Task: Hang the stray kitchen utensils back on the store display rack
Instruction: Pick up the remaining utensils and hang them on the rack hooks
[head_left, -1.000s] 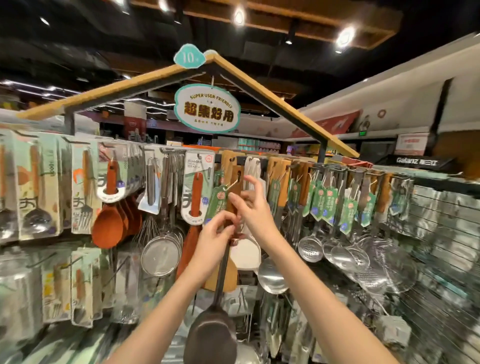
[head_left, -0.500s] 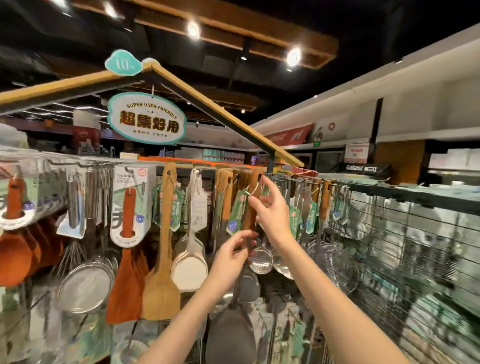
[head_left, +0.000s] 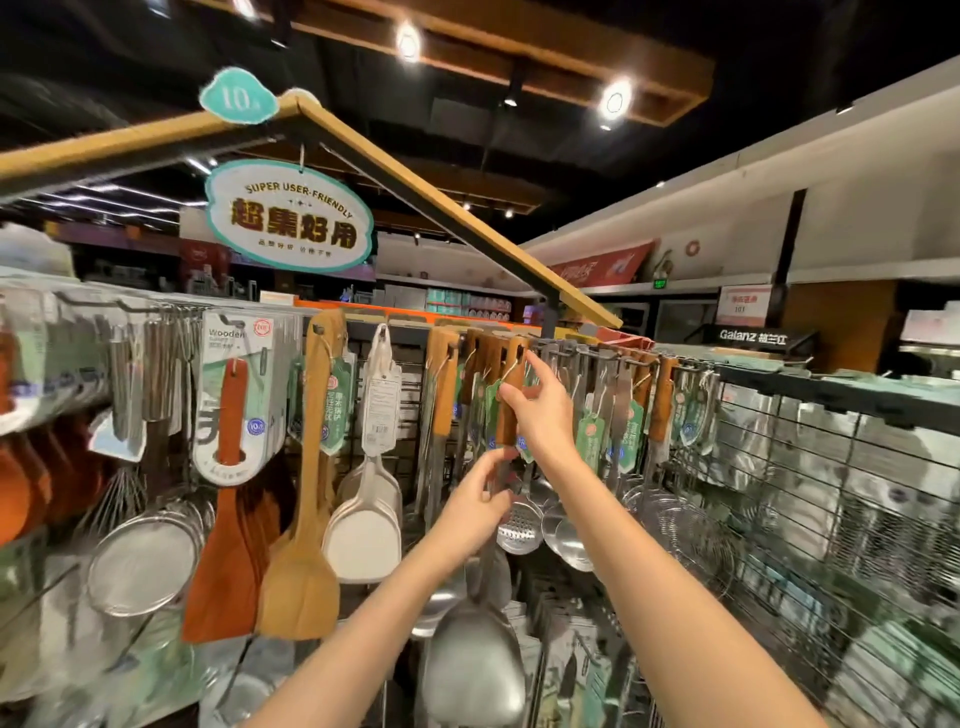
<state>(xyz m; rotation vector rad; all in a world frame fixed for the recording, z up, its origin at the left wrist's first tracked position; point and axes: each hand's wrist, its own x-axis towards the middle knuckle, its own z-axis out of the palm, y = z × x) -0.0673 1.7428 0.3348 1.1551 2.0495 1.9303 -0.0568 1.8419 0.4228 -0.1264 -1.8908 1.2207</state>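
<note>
I hold a steel spatula with a brown wooden handle (head_left: 508, 415) upright against the display rack (head_left: 587, 347). Its wide metal blade (head_left: 475, 665) hangs low in the middle of the view. My right hand (head_left: 543, 415) grips the wooden handle near its top, index finger stretched up to the hook bar. My left hand (head_left: 478, 506) pinches the metal shank just below the wood. A green tag (head_left: 491, 410) dangles from the handle. The handle's top sits level with the row of hooks; whether its hole is on a hook is hidden.
Hooks left of my hands carry wooden turners (head_left: 306, 545), a white spatula (head_left: 363, 535), orange spatulas (head_left: 228, 545) and mesh strainers (head_left: 143, 564). Steel ladles and skimmers (head_left: 519, 525) hang behind my hands. A wire grid panel (head_left: 810, 493) runs along the right. An oval sign (head_left: 288, 215) hangs overhead.
The view swung right along the rack. Both hands carried the spatula rightwards and up to the row of wooden-handled steel utensils, and my right index finger now reaches the hook bar.
</note>
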